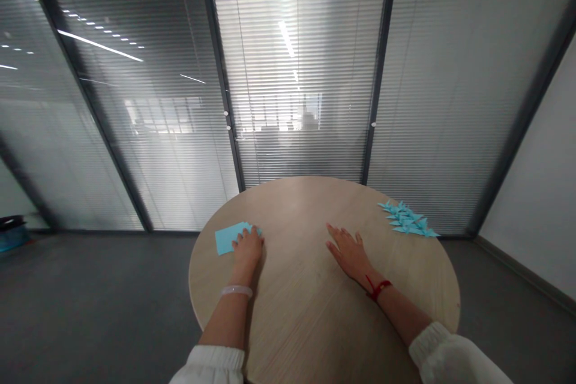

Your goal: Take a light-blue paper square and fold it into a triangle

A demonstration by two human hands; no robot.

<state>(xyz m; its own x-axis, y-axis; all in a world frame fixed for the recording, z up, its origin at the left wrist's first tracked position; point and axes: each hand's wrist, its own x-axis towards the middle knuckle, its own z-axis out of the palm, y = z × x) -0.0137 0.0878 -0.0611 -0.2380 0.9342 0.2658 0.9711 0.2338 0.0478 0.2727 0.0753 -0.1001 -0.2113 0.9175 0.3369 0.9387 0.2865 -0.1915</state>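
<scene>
My left hand (248,247) lies on light-blue paper (225,240) at the left of the round table, its bent fingers gripping the paper's right end. Part of the paper is hidden beneath the hand, and I cannot make out whether it is one sheet or several. A pale bracelet circles that wrist. Over the middle right of the tabletop, my right hand (350,253) is open and holds nothing, fingers spread and palm down. A red string bracelet is on this wrist. Beyond it, at the far right edge, a group of folded light-blue paper cranes (408,219) rests.
The round wooden table (297,324) stands close to glass partitions with blinds (306,156). A white wall (535,192) is on the right. On the grey floor (112,300), a dark and blue container (12,233) sits at the far left.
</scene>
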